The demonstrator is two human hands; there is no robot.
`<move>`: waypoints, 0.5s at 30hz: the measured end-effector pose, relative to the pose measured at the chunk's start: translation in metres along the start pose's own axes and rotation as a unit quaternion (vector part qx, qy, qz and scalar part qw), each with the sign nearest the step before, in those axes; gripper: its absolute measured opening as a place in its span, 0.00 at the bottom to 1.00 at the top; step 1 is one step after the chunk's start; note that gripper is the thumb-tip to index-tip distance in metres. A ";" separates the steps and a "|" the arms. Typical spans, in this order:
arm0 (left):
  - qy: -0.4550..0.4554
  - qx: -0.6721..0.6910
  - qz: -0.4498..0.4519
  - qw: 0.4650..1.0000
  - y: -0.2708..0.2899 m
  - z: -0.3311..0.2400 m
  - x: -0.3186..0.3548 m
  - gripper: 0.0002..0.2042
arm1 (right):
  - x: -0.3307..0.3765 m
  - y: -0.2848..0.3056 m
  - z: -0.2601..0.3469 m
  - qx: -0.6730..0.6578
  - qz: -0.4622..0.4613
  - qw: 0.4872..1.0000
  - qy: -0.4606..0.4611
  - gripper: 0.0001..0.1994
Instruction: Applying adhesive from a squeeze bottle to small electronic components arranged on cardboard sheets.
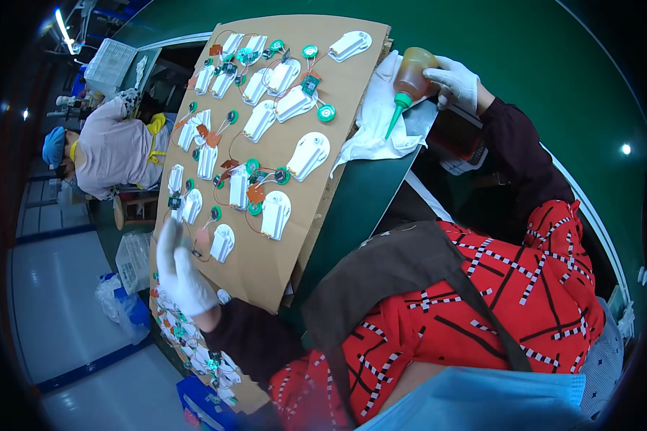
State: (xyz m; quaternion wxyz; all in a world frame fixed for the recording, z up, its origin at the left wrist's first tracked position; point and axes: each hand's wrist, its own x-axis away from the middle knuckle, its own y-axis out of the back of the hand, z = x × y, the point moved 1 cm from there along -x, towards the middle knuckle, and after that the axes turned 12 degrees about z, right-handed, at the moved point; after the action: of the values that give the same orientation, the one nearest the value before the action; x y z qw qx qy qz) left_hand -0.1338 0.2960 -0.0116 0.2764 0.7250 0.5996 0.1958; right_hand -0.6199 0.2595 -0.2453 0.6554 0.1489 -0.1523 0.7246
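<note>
My white-gloved right hand (459, 84) is closed round a squeeze bottle (415, 68) of amber liquid. Its green nozzle points down and tilts over a white cloth (374, 118). At the left, my gloved left hand (180, 269) stretches its fingers toward a small dark circuit board (175, 202) on a white plastic part; the fingertips seem to touch the board. A large cardboard sheet (266, 172) carries several white plastic housings (310, 155) with green-rimmed round speakers (326, 113), thin wires and orange-brown pieces (256, 193).
More white parts (212, 363) lie in a heap beyond my left forearm. A blue bin (205, 402) stands below them. A co-worker in a blue cap (122, 144) sits at the far left, near a white crate (110, 65). A dark red container (460, 136) is under my right arm.
</note>
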 end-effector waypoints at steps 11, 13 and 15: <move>0.192 0.082 -0.239 0.948 -0.012 0.054 0.084 0.15 | -0.009 0.046 0.052 0.094 -0.099 0.985 0.105 0.29; 0.213 0.046 -0.259 0.941 -0.005 0.081 0.098 0.15 | -0.032 0.030 0.076 0.095 -0.104 0.963 0.228 0.22; 0.246 -0.046 -0.245 0.937 -0.004 0.093 0.102 0.15 | -0.086 0.054 0.079 0.203 -0.086 0.945 0.242 0.21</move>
State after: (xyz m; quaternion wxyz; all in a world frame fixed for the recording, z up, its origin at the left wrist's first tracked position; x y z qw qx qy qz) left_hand -0.0586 0.3804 -0.0910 0.1926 0.4710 0.7985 0.3218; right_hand -0.6641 0.1436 -0.2110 0.6882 0.1113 0.1750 0.6952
